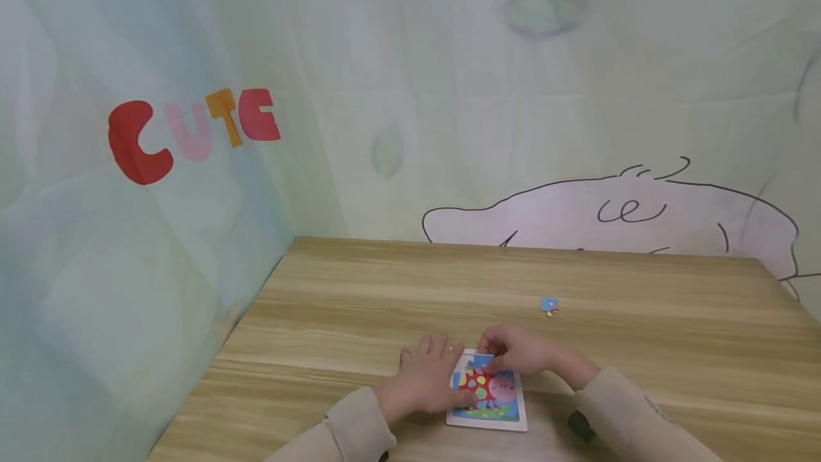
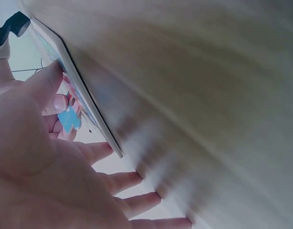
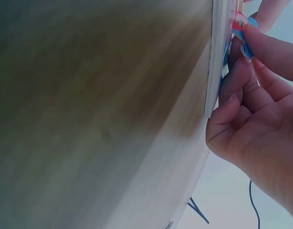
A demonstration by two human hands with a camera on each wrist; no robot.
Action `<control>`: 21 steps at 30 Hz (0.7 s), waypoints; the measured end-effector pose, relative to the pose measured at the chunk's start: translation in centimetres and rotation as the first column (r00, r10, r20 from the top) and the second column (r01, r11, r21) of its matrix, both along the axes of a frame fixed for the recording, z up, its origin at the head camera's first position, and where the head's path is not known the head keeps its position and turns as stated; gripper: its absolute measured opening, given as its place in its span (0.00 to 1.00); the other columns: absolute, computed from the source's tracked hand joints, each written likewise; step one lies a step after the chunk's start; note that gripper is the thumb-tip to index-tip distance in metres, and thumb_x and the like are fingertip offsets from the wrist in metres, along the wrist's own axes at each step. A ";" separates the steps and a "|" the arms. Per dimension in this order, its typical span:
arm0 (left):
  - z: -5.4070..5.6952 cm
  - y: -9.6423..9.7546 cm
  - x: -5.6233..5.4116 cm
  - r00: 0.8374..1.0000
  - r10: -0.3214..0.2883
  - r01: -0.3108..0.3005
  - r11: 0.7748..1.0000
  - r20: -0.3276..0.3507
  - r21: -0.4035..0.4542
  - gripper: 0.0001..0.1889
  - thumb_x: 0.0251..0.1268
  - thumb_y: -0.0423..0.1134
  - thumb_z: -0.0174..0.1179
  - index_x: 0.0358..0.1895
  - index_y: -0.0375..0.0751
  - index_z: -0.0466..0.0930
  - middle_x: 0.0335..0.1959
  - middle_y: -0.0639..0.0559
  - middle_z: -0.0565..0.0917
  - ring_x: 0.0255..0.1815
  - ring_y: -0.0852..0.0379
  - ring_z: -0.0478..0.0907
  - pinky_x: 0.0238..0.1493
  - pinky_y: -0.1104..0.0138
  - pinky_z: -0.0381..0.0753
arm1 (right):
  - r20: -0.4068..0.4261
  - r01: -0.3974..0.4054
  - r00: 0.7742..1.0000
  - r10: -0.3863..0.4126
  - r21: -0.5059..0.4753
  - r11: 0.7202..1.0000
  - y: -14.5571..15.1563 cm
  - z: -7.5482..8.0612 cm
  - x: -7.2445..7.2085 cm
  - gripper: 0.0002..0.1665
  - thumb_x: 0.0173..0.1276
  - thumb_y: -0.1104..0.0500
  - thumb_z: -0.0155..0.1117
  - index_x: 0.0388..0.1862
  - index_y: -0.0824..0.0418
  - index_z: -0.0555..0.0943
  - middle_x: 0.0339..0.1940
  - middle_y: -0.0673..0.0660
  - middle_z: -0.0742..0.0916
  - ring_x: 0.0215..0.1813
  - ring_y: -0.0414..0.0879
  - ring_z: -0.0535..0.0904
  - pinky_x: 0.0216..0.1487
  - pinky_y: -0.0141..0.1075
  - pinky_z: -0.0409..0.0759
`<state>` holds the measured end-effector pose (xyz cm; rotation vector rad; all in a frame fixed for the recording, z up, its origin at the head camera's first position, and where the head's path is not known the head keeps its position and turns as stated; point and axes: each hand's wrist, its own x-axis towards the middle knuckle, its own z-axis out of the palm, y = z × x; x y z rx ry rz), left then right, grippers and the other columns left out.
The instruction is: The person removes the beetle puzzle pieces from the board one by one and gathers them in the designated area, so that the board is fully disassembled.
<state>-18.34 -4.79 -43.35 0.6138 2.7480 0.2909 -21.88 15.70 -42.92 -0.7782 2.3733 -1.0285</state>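
A small jigsaw puzzle in a white-rimmed tray (image 1: pixel 486 424) lies on the wooden table, its picture showing a pink face and a spotted red body over green. My left hand (image 1: pixel 425 381) spreads along the tray's left side, thumb over the picture and the other fingertips down by the tray and tabletop. At the top of the picture my right hand (image 1: pixel 521 350) pinches a blue puzzle piece (image 2: pixel 70 119) between thumb and finger. In the right wrist view, this piece (image 3: pixel 246 47) shows blue with some red, close over the tray, and the other fingers curl at the tray's edge.
One loose puzzle piece (image 1: pixel 549 304), blue with a little red and yellow, lies on the table (image 1: pixel 359 298) beyond my right hand. A dark object (image 1: pixel 581 425) shows under the right sleeve. Printed cloth walls (image 1: pixel 398 55) stand behind the table and to its left.
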 end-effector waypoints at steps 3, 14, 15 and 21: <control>0.2 0.1 0.1 1.000 0.008 -0.008 1.000 0.000 0.001 0.45 0.55 0.70 0.58 0.71 0.46 0.64 0.74 0.39 0.59 0.74 0.34 0.52 0.63 0.31 0.54 | -0.005 0.007 1.000 -0.007 0.011 1.000 0.0 0.1 0.1 0.04 0.63 0.66 0.65 0.35 0.59 0.78 0.31 0.48 0.82 0.36 0.44 0.75 0.40 0.37 0.74; 0.7 0.7 0.3 0.999 0.043 -0.043 0.999 -0.012 0.006 0.44 0.55 0.68 0.59 0.69 0.43 0.67 0.72 0.38 0.61 0.73 0.33 0.54 0.62 0.31 0.55 | -0.011 0.011 1.000 -0.011 0.002 1.000 -0.1 -0.2 -0.1 0.05 0.63 0.66 0.66 0.35 0.59 0.79 0.30 0.48 0.82 0.35 0.43 0.75 0.38 0.34 0.74; 0.7 0.7 0.4 0.999 0.044 -0.044 0.999 -0.012 0.007 0.44 0.55 0.68 0.60 0.69 0.43 0.67 0.72 0.38 0.61 0.73 0.33 0.54 0.62 0.31 0.55 | -0.010 0.011 1.000 -0.011 0.002 1.000 -0.1 -0.2 -0.1 0.05 0.63 0.66 0.66 0.35 0.59 0.79 0.30 0.48 0.82 0.35 0.43 0.75 0.38 0.35 0.74; 0.4 0.7 0.3 0.999 0.047 -0.047 0.999 -0.010 0.014 0.44 0.55 0.68 0.60 0.69 0.43 0.67 0.73 0.38 0.61 0.73 0.32 0.54 0.61 0.30 0.55 | -0.012 0.023 1.000 -0.023 0.014 1.000 -0.1 -0.2 -0.1 0.05 0.63 0.66 0.65 0.35 0.58 0.80 0.30 0.48 0.82 0.36 0.44 0.75 0.39 0.36 0.74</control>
